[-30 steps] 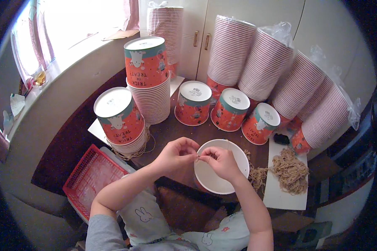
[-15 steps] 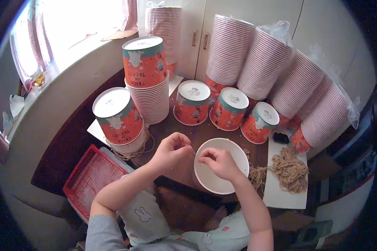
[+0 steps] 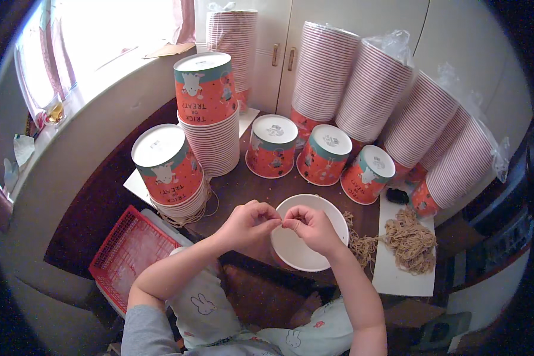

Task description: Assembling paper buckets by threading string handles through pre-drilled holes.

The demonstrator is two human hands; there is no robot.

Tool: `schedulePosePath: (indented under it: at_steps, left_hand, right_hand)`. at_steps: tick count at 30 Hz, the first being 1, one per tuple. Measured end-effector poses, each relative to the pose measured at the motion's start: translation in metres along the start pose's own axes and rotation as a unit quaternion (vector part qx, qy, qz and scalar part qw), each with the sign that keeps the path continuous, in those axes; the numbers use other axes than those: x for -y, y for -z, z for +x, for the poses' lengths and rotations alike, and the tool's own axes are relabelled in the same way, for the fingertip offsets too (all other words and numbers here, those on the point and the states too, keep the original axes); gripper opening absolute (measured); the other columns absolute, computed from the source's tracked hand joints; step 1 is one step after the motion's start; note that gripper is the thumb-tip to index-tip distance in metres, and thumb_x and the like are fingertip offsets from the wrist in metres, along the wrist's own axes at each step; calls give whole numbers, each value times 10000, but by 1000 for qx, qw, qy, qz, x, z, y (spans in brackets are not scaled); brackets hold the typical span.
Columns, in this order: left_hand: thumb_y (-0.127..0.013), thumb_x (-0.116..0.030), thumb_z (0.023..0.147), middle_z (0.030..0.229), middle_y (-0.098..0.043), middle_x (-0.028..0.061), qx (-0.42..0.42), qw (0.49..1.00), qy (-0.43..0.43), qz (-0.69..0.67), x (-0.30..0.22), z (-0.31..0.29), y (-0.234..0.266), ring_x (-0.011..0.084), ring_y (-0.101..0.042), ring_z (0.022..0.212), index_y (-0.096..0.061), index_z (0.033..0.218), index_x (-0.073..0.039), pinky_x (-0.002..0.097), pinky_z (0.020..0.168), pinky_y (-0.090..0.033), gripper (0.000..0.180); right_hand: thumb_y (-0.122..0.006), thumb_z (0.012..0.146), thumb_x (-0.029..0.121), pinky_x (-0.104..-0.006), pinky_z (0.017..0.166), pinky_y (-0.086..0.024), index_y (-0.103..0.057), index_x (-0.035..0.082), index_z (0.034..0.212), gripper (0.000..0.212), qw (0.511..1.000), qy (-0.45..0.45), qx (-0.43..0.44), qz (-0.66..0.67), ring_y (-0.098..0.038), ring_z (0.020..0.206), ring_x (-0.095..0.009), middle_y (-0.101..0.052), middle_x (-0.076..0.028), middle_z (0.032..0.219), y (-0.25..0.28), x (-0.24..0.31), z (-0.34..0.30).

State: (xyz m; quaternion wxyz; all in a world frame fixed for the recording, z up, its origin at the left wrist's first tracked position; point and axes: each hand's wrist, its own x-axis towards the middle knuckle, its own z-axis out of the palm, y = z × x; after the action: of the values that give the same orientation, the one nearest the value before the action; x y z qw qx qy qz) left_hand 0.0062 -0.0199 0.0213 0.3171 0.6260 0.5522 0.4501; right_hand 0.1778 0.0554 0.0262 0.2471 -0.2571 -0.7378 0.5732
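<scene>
A round paper bucket (image 3: 314, 254), white inside, stands with its open mouth up on the brown table before me. Over its near-left rim, the fingertips of my left hand (image 3: 250, 223) and my right hand (image 3: 310, 228) meet in pinches. Between them is what looks like a thin string, mostly hidden by the fingers. Right of the bucket lies a loose bunch of tan strings (image 3: 363, 246). Beside it, a bigger tangled heap of tan string (image 3: 410, 242) rests on a white board (image 3: 400, 283).
Upside-down orange buckets (image 3: 271, 155) stand along the table's far side. Stacked buckets rise at left (image 3: 210, 142); tall bagged stacks (image 3: 374, 89) line the back and right. A red basket (image 3: 115, 237) sits lower left. A small black object (image 3: 397, 196) lies by the string.
My hands have come together, the left moving right and slightly down, so the fingertips now meet. The open bucket has shifted slightly left and up.
</scene>
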Motion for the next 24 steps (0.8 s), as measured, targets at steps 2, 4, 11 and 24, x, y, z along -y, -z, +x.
schedulePosePath:
  at_steps: [2, 4, 11, 24]
  left_hand:
    - [-618, -170, 751, 776, -571, 102, -6, 1000, -2, -3, 3, 0, -1, 187, -574, 722, -621, 846, -42, 284, 664, -467, 159]
    - [-621, -173, 752, 771, -568, 102, -11, 1000, -4, -5, 4, -1, -3, 187, -571, 719, -619, 848, -39, 285, 656, -465, 165]
    - [-612, -161, 765, 738, -551, 108, -37, 998, -34, 35, 2, -1, -3, 192, -548, 685, -615, 825, -31, 297, 613, -449, 143]
    - [-619, -145, 744, 725, -533, 104, -29, 996, -34, 78, 6, 1, -2, 213, -534, 711, -607, 775, -30, 312, 618, -440, 120]
  right_hand:
    - [-565, 815, 91, -221, 664, -448, -583, -1, 826, 94, 1000, 3, 2, 11, -553, 727, -71, -609, -22, 752, -1, 0, 0]
    - [-561, 818, 89, -222, 665, -448, -583, 1, 828, 91, 1000, 1, -1, 4, -554, 726, -72, -609, -22, 755, -1, -1, 1]
    - [-546, 823, 74, -223, 676, -445, -568, 2, 818, 75, 1000, -3, 7, 12, -543, 732, -72, -590, -16, 751, -1, -7, 1]
    - [-513, 842, 54, -190, 653, -391, -506, 35, 830, 24, 1000, 8, 28, 3, -459, 717, -46, -493, 23, 745, -3, 0, -5]
